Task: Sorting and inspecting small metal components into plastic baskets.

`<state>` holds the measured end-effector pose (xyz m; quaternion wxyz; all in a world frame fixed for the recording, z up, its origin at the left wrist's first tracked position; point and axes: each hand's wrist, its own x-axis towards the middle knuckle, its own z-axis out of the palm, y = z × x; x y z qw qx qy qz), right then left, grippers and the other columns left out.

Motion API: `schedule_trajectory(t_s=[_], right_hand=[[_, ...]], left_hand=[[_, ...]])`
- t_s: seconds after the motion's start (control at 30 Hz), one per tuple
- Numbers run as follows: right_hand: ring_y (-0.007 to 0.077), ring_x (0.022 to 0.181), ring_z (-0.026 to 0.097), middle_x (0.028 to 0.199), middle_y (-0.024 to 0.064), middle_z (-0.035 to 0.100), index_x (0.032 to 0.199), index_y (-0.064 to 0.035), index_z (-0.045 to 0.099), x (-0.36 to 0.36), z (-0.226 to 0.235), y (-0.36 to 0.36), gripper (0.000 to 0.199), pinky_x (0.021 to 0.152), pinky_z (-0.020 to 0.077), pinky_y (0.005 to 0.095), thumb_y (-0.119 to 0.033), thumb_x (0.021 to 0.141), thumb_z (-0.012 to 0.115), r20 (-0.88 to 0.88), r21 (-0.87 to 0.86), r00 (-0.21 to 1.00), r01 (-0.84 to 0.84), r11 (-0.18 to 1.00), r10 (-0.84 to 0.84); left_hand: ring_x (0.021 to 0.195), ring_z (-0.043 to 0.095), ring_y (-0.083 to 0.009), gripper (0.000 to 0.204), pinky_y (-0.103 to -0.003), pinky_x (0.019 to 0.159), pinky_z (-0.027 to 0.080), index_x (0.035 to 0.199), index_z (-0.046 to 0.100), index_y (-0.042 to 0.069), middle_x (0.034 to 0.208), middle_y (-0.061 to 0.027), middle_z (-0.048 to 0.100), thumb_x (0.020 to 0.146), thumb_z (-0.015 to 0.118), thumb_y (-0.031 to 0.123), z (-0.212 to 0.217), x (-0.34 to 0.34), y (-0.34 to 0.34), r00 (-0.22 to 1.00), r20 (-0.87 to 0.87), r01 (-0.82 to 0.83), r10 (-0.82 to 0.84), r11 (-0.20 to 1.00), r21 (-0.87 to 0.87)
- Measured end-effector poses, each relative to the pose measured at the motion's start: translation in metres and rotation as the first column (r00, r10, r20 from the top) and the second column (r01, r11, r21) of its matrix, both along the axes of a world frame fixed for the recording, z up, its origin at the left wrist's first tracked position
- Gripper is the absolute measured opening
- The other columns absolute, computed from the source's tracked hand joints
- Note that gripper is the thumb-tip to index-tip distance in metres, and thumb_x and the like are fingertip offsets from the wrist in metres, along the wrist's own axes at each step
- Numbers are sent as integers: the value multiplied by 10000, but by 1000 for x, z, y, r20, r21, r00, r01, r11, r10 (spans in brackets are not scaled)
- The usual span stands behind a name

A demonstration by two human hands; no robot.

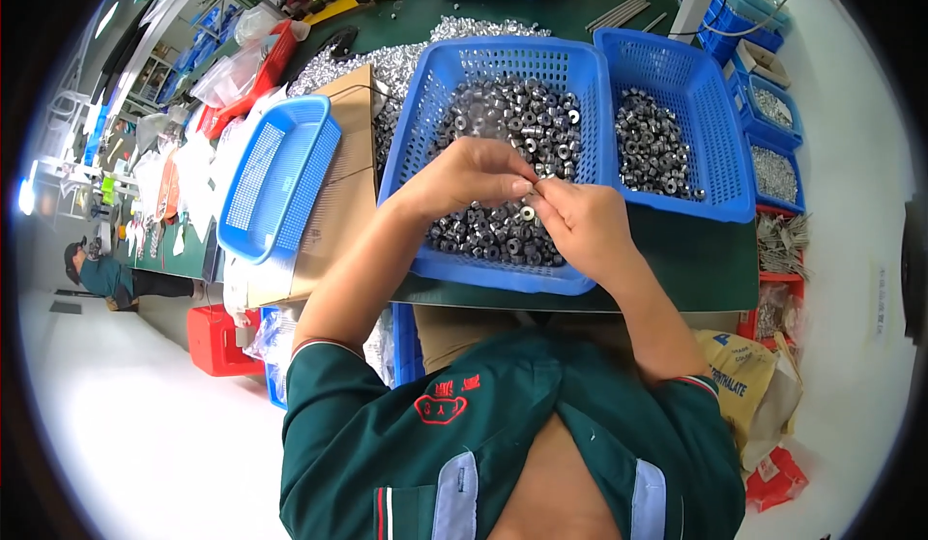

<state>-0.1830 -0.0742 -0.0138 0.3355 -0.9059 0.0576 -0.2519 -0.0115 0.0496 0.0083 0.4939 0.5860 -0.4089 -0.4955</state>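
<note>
Both my hands meet above a blue plastic basket filled with small metal ring-shaped parts, some dark and some shiny. My left hand comes in from the left with thumb and forefinger pinched together. Its fingertips touch those of my right hand, whose fingers are closed in a pinch too. Whatever lies between the fingertips is too small and too covered to name. To the right stands a second blue basket, with a smaller heap of similar metal parts in it.
A light-blue basket rests on cardboard at the left. Behind are a pile of shiny metal parts and thin rods. Stacked blue bins stand right, above a yellow sack. A person is far left.
</note>
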Motion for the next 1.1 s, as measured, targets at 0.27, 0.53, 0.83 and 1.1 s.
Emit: schedule_trajectory(t_s=[0.27,0.53,0.83,1.1], right_hand=[[270,564,601,611,73,593,751,-87,565,2,0,4,116,506,444,390,-135,829,635,133,-389,991,76,918,-25],[293,538,587,590,95,563,812,-87,556,1,-1,4,157,460,411,409,-212,881,621,110,-182,989,118,976,-99],[291,546,593,603,97,574,824,-88,557,0,-2,3,173,466,413,416,-237,898,603,117,-160,991,87,983,-68],[298,551,590,602,97,570,820,-87,556,-1,-1,4,179,475,417,422,-244,896,597,106,-151,992,77,985,-61]], left_hand=[[528,522,-103,309,-233,477,395,849,628,0,680,-48,610,892,660,305,-5,6,-6,996,-88,41,-28,987,155],[639,560,-100,178,-227,553,433,884,621,11,752,-34,622,903,558,176,-6,22,-9,984,58,-171,166,981,95],[815,647,-313,160,-425,706,498,842,654,41,802,-134,654,762,658,180,-33,1,-12,345,895,-40,-284,948,316],[879,616,-344,173,-450,773,488,873,620,44,875,-150,629,777,652,185,-36,-3,-12,285,915,-64,-285,947,315]])
